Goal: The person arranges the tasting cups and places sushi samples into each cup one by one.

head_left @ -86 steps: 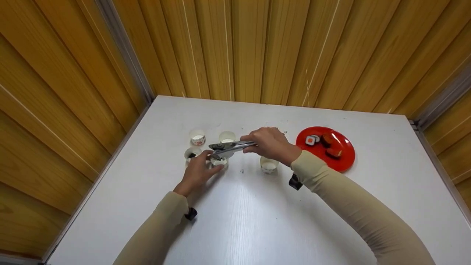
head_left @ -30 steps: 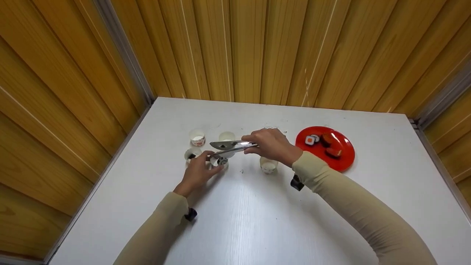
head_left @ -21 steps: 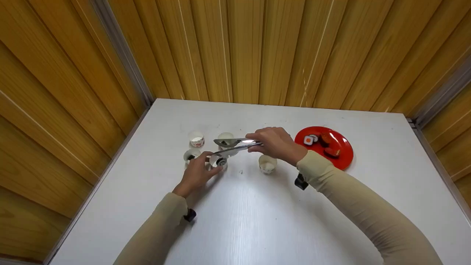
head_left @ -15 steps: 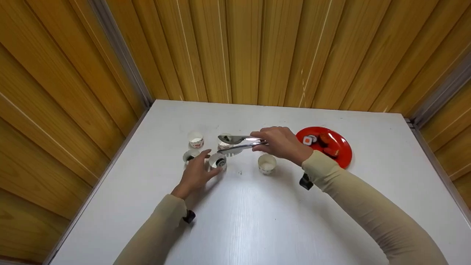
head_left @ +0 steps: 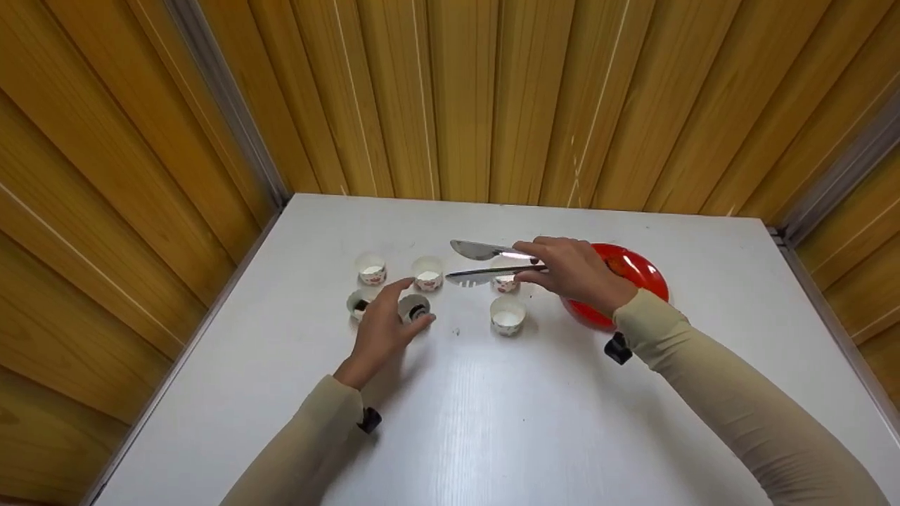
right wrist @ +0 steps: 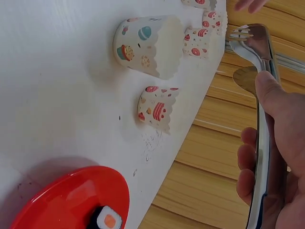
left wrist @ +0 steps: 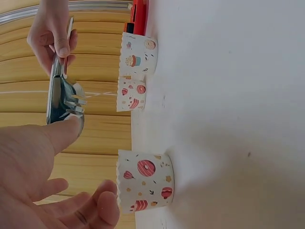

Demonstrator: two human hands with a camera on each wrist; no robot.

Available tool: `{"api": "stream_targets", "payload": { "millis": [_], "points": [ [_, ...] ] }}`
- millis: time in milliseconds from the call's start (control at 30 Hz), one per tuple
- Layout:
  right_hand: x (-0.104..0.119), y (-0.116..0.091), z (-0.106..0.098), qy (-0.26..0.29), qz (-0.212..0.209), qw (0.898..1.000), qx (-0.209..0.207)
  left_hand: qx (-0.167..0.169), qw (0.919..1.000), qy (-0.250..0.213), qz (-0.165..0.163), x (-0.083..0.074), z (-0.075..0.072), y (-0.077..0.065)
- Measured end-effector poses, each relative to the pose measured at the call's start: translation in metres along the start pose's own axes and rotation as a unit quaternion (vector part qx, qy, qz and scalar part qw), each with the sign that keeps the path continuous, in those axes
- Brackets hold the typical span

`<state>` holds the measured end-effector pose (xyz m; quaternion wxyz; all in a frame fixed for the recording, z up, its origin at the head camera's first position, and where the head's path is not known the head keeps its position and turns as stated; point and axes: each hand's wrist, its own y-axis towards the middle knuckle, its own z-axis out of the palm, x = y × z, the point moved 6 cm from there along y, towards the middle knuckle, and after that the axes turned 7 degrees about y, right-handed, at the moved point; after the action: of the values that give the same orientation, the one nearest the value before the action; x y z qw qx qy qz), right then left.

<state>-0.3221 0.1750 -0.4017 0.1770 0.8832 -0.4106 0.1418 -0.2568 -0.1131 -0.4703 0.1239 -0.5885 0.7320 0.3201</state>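
My left hand [head_left: 380, 334] hovers beside a paper baking cup [head_left: 415, 309], thumb and fingers spread, gripping nothing. A black-and-white roll [head_left: 420, 311], like a sushi piece, lies inside that cup. In the left wrist view the thumb and fingers stand apart from the patterned paper cup [left wrist: 147, 181]. My right hand [head_left: 573, 274] grips metal serving tongs [head_left: 478, 250] above the table, near the right-hand cups. Their ends are spread with nothing between them; one end is slotted like a fork, as the right wrist view shows.
More paper cups stand around: one with a dark piece [head_left: 360, 306], two at the back [head_left: 371, 270], and two on the right [head_left: 508, 316]. A red plate [head_left: 654, 281] is partly behind my right hand; a sushi roll with orange centre [right wrist: 108, 219] sits on it.
The tongs have risen away from the cup with the roll and moved right, their ends spreading wider. My left hand's fingers have come away from the cup. The roll stays in the cup.
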Motion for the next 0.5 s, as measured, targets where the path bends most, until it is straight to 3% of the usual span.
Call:
{"api": "stream_targets", "payload": {
  "millis": [233,500],
  "points": [
    [-0.021,-0.016,-0.014,-0.005,0.03,0.999,-0.014,-0.011,0.9987,-0.031,0.038,-0.022,0.009,0.003],
    [-0.043,-0.031,-0.024,-0.032,0.053,0.998,-0.029,0.022,0.9967,-0.056,0.055,-0.037,0.03,0.006]
  ]
}}
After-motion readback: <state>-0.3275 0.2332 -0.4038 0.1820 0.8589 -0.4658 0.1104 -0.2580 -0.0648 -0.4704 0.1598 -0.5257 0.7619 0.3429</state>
